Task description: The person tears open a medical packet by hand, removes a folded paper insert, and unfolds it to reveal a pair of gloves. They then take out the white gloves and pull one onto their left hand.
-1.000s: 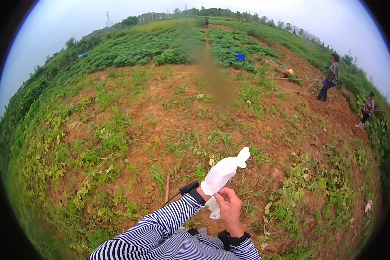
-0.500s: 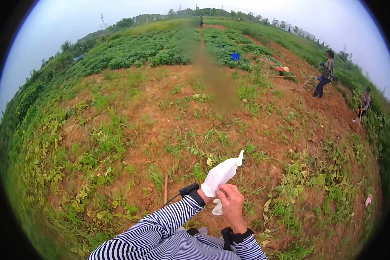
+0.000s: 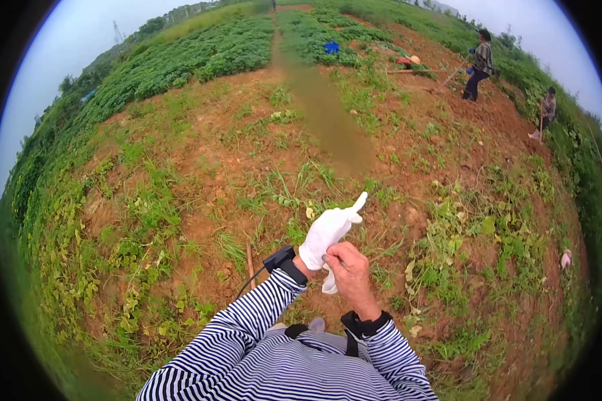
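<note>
A white glove (image 3: 324, 234) covers my left hand (image 3: 329, 230), with one finger of it pointing up and to the right. The other gloved fingers look bunched, and a loose white part of the glove hangs below. My bare right hand (image 3: 351, 271) pinches the glove's edge near the left wrist. Black bands sit on both wrists, and a small black device (image 3: 279, 258) with a cable is strapped to the left one.
Reddish soil with weeds lies ahead, and a wooden handle (image 3: 250, 260) is left of my hands. Two people (image 3: 480, 65) (image 3: 548, 110) with long tools stand at the right. A blue object (image 3: 331, 47) lies among green crops.
The view has tilted down and shifted right. The glove's finger now stretches out straighter, while my right hand stays at the glove's edge.
</note>
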### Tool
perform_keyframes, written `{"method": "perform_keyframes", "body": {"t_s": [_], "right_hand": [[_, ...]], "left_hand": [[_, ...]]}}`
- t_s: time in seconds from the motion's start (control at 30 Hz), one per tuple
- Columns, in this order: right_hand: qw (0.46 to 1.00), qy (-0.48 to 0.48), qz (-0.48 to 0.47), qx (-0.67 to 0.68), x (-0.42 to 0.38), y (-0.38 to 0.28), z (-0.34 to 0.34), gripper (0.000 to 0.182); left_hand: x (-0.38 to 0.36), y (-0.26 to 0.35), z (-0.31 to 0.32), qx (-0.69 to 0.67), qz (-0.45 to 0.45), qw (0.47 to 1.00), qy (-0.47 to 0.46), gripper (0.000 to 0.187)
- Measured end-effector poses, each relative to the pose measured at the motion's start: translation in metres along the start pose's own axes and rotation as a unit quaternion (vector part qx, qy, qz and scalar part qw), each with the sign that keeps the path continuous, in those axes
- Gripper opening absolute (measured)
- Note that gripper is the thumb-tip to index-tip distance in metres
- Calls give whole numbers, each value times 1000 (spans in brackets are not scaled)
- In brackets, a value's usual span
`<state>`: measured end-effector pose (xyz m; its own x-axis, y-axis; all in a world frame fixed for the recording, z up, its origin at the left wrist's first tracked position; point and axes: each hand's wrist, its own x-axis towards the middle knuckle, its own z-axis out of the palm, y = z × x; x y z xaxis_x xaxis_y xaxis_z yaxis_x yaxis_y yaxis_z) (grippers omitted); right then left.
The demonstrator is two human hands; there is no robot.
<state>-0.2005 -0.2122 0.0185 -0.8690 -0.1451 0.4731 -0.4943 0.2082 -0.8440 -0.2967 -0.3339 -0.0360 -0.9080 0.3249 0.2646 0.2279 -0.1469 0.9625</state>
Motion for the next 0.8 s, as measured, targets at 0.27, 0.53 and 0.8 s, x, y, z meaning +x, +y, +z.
{"method": "perform_keyframes", "body": {"t_s": [0.27, 0.53, 0.8], "right_hand": [[996, 48, -65, -46, -1, 7, -3, 12], [995, 66, -47, -56, -5, 0, -2, 8], [967, -67, 161, 188, -5, 6, -16, 5]], "left_hand": [[12, 26, 18, -485, -34, 873, -41, 44], [4, 40, 23, -638, -122, 760, -21, 47], [-10, 19, 25, -249, -65, 966, -26, 42]]}}
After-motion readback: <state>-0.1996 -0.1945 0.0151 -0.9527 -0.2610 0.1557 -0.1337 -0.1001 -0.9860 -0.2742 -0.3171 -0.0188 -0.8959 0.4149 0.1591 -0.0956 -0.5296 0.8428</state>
